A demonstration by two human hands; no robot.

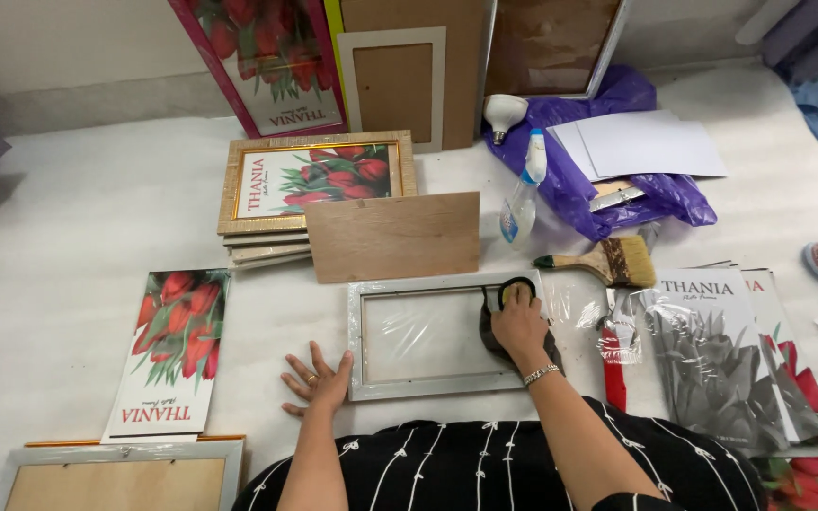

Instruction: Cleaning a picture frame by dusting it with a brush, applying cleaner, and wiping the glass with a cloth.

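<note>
**Wiping a silver frame on the white table**

Pressing a dark cloth (499,331) onto the glass, the right hand (520,320) closes over it at the right end of the silver frame (428,383). The left hand (319,380) lies flat, fingers spread, holding nothing, touching the frame's left edge. A paintbrush (608,262) and spray bottle (523,203) lie nearby.

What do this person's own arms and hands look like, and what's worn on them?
Both forearms are bare, with no sleeves or gloves. The left hand wears a ring on one finger. The right hand has a thin silver-coloured bracelet at the wrist.
</note>
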